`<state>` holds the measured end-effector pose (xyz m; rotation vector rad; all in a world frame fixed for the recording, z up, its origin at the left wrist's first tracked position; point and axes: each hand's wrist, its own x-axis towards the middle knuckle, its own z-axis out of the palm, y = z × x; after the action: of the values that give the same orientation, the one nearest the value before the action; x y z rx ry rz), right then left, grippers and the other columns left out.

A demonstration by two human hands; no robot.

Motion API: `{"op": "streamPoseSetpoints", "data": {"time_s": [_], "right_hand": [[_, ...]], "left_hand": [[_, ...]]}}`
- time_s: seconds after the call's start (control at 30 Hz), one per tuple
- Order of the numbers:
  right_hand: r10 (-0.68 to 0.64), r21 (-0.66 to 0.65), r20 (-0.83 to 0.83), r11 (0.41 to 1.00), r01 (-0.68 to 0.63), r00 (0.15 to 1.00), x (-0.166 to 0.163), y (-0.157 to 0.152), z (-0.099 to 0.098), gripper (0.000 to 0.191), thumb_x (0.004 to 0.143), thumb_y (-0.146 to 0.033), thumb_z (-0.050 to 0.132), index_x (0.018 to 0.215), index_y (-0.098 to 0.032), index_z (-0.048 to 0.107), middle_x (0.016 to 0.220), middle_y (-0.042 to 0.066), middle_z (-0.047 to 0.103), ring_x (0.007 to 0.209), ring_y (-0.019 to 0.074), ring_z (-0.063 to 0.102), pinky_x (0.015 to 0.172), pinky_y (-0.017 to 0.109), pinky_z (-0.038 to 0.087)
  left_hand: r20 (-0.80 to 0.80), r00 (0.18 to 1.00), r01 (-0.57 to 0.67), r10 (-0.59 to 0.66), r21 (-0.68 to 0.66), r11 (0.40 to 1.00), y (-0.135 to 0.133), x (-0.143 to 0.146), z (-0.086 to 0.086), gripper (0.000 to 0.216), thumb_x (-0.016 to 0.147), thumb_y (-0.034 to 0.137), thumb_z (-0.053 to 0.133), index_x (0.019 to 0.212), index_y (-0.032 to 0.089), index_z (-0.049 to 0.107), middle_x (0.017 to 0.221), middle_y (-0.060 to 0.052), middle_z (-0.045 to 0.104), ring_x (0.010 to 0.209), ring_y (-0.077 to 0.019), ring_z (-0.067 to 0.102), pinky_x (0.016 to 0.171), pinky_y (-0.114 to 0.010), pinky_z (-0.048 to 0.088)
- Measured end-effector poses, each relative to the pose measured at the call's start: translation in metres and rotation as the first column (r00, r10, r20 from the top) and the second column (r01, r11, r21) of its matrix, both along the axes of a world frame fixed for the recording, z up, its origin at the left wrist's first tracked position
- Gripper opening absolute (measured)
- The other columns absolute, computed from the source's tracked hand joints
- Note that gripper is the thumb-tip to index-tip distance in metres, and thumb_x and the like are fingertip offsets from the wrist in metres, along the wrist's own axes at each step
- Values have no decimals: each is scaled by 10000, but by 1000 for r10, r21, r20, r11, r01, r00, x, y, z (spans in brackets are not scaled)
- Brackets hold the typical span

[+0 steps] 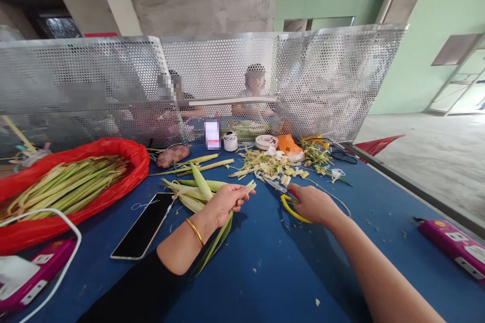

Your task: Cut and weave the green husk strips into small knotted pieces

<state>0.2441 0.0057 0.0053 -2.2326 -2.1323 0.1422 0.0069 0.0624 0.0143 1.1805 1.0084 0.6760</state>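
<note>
My left hand (228,203), with a gold bangle at the wrist, is closed on a bunch of pale green corn husks (217,246). The cut-looking ends stick out past the fingertips, and long leaves hang below the hand. My right hand (313,204) grips a pair of scissors (276,185) with red and yellow handles. The blades point left and away, a short gap from the husk ends. Behind the left hand more husks (200,181) lie on the blue table (265,272). A heap of trimmed scraps (261,164) sits beyond the scissors.
A red bag (131,154) full of long husk strips stands at left. Near it lies a dark-screened phone (144,227). Purple power strips (450,245) are at both sides. A lit phone (212,135), white jar (230,141) and tape roll (266,142) stand before a perforated metal screen (223,55); people sit behind.
</note>
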Motion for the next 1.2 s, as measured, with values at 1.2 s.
{"op": "streamPoseSetpoints", "data": {"time_s": [1.2], "right_hand": [[7,-50,-771,996,-72,637,10,8,-4,529,686,-500,721,1095,-218,540,726,-50,526,659,134,455,633,252,388]], "left_hand": [[57,975,-217,217,9,976,62,59,-16,226,709,287,749,682,100,626,594,16,512,442,-29,352,407,-169,203]]}}
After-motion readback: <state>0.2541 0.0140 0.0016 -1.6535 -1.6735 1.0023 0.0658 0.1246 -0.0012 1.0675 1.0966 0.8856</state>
